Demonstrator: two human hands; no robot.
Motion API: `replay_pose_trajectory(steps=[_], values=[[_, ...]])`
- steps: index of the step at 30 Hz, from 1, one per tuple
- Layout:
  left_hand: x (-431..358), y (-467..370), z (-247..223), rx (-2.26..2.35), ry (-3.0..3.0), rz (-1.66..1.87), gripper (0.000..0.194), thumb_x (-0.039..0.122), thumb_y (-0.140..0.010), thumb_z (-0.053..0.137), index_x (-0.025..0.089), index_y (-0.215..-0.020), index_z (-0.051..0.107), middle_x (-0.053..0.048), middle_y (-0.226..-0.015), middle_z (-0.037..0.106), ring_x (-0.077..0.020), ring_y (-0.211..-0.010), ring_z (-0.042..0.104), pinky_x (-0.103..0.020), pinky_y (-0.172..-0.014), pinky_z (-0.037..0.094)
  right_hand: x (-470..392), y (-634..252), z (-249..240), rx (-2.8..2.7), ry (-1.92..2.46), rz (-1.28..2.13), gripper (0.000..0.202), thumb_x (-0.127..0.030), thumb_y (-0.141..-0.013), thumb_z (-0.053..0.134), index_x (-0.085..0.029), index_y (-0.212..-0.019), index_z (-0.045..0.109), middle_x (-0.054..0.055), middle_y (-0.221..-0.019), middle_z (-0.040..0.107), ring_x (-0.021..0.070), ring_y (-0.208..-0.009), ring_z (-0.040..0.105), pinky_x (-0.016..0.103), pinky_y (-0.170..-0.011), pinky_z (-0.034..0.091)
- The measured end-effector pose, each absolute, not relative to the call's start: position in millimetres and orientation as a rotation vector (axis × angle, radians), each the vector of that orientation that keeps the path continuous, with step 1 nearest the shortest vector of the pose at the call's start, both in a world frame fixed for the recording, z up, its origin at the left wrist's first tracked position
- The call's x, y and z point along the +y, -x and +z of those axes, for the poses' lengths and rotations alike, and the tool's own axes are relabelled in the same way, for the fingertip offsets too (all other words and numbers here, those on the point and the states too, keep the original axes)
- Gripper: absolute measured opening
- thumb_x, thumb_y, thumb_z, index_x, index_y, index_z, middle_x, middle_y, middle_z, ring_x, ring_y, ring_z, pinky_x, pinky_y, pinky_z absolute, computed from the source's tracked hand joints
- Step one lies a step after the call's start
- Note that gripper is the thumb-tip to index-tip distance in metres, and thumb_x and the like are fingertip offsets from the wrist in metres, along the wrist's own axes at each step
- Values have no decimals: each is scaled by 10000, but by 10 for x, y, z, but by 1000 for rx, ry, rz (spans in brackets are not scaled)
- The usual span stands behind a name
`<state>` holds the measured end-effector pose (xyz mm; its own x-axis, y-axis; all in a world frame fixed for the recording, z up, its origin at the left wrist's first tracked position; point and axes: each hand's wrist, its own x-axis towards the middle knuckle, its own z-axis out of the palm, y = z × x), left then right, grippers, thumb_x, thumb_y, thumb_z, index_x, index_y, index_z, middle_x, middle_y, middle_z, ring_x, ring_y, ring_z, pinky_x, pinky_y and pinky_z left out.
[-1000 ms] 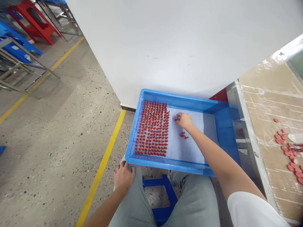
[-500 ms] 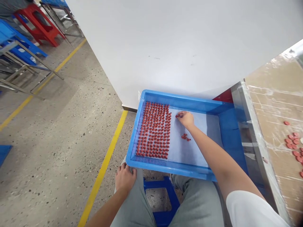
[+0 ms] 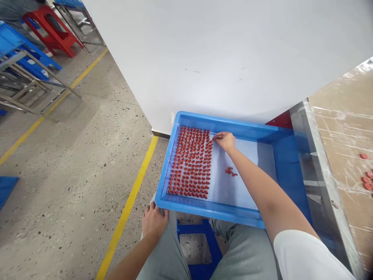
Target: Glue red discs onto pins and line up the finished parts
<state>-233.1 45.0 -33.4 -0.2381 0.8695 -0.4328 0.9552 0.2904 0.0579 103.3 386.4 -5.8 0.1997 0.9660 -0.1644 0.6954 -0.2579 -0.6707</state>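
A blue plastic tray [image 3: 210,213] with a pale lining holds many small dark-red knobbed pieces [image 3: 192,163] in close rows on its left side. My right hand [image 3: 225,140] pinches one small red piece [image 3: 215,137] at the far end of the rightmost row. A few loose red pieces [image 3: 230,171] lie on the lining, nearer to me than that hand. My left hand [image 3: 155,219] rests on my left knee beside the tray's near left corner, fingers stretched out and holding nothing.
A white panel [image 3: 210,58] rises behind the tray. On the right, a cardboard-covered table [image 3: 346,136] bears red discs [image 3: 366,182]. A blue stool [image 3: 214,249] shows between my legs. At the far left stand a red stool [image 3: 54,31] and metal-framed seats, with a person seated there.
My right hand has moved left with the red piece, from over the bare lining to the far end of the rightmost row. The left hand stays on the knee.
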Motion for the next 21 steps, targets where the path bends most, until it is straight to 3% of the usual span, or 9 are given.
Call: replay_pose_trajectory(steps=[10, 21], values=[[443, 2334, -350, 2193, -1629, -305, 417, 433, -940, 426, 172, -1132, 687, -156, -1225, 626, -335, -1176, 535, -452, -913, 438, 3919, -977, -53, -1610, 1982, 807, 243, -74, -730, 615, -163, -917, 741, 68, -930, 773, 245, -977, 732, 280, -873, 561], [466, 2318, -321, 2190, -1622, -291, 413, 433, -932, 430, 170, -1123, 684, -148, -1200, 637, -335, -1150, 538, -468, -917, 439, 3939, -1013, -112, -1704, 2018, 733, 227, -172, -759, 664, -149, -969, 748, 83, -937, 771, 234, -917, 741, 310, -879, 571]])
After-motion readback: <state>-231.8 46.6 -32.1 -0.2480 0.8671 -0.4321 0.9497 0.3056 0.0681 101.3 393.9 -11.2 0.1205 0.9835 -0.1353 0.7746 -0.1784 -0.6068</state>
